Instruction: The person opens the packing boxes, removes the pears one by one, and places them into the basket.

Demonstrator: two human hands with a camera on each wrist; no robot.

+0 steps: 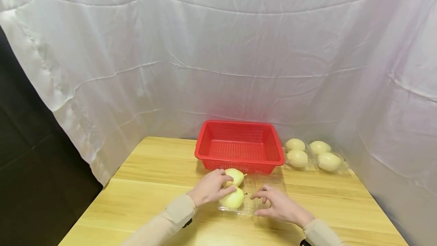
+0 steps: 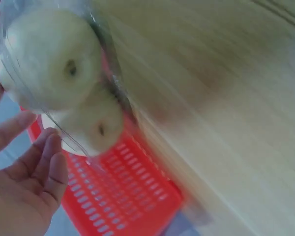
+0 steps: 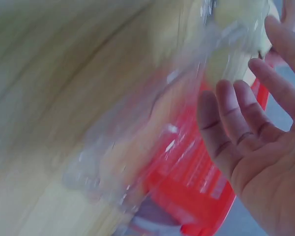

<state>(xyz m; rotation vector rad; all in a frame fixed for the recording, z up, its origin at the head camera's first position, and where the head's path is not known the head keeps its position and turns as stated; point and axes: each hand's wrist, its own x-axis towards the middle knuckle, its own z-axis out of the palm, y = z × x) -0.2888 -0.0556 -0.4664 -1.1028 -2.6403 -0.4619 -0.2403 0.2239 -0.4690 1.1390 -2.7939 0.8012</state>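
Two pale yellow pears, a far one [image 1: 235,176] and a near one [image 1: 233,199], lie in the left half of an unfolded clear plastic clamshell box [image 1: 250,202]. My left hand [image 1: 209,187] rests against them from the left, fingers loosely bent over their sides. In the left wrist view, fingertips [image 2: 51,132] touch the box's edge beside the pears. The clear lid half [image 1: 271,180] lies to the right of the pears. Above its near part hovers my right hand [image 1: 280,205], fingers spread and relaxed; the right wrist view shows nothing gripped in that hand [image 3: 270,147].
Behind the pears stands a red plastic basket [image 1: 239,162] with nothing in it. Several more pears [image 1: 328,161] sit in clear packaging at the back right of the wooden table [image 1: 136,189]. A pale curtain [image 1: 239,48] hangs behind and beside the table.
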